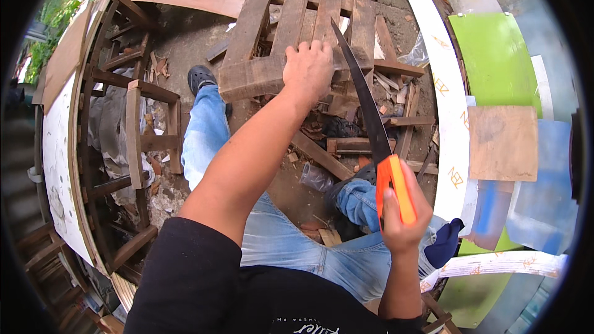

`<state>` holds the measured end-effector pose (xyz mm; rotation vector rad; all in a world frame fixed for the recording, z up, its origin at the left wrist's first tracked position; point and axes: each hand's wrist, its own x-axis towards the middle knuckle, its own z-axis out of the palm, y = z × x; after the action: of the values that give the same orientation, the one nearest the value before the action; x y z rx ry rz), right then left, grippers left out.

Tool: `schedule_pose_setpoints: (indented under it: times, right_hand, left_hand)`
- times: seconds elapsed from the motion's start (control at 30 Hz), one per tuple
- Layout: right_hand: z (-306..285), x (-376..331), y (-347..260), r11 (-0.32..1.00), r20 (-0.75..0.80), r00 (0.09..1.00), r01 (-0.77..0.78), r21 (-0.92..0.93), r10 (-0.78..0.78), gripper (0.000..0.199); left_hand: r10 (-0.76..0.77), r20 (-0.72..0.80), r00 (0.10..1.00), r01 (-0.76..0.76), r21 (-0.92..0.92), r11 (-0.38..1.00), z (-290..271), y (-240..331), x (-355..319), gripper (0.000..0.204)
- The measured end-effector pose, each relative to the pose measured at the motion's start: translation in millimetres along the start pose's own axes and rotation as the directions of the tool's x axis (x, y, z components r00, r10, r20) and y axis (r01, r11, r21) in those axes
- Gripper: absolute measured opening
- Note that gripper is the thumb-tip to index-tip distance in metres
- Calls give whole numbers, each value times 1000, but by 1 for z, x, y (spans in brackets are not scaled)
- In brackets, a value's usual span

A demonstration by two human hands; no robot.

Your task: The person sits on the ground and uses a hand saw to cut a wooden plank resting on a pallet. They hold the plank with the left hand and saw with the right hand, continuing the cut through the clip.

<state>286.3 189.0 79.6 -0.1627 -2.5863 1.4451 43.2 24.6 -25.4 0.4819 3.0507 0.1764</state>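
Note:
My right hand (405, 219) is wrapped around the orange handle of a hand saw (370, 111). The saw's long dark blade slants up and to the left, its tip over the slats of a wooden pallet (291, 21). Across the pallet's near end lies a thick brown wooden board (250, 78). My left hand (308, 69) grips the top of this board, fingers curled over its far edge. The blade passes over the board's right part, close beside my left hand; whether its teeth touch the wood I cannot tell.
Loose wood offcuts (322, 154), chips and a clear plastic cup (315, 176) litter the ground between my feet. A wooden frame (154, 142) stands at the left. White-edged panels (455, 176), a green sheet (495, 55) and a plywood square (502, 142) line the right side.

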Motion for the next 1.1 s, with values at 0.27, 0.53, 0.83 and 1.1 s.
schedule_pose_setpoints:
  times: [0.27, 0.53, 0.83, 1.1]
  right_hand:
    - [6, 29, -1, 998, -32, 998, 56, 35, -55, 44]
    - [28, 55, 19, 996, -40, 995, 93, -12, -94, 44]
    - [-8, 1, -13, 995, 14, 995, 95, -25, -95, 46]
    - [38, 97, 15, 994, -50, 993, 110, -20, -111, 41]
  left_hand:
    - [-28, 6, 1000, 28, -10, 1000, 9, -1, 4, 62]
    - [-40, 16, 999, 40, 1, 999, 0, 3, 3, 57]
    - [-9, -90, 996, 9, 2, 1000, 17, 0, 4, 56]
    - [-30, -46, 998, 30, 3, 1000, 5, 3, 8, 54]
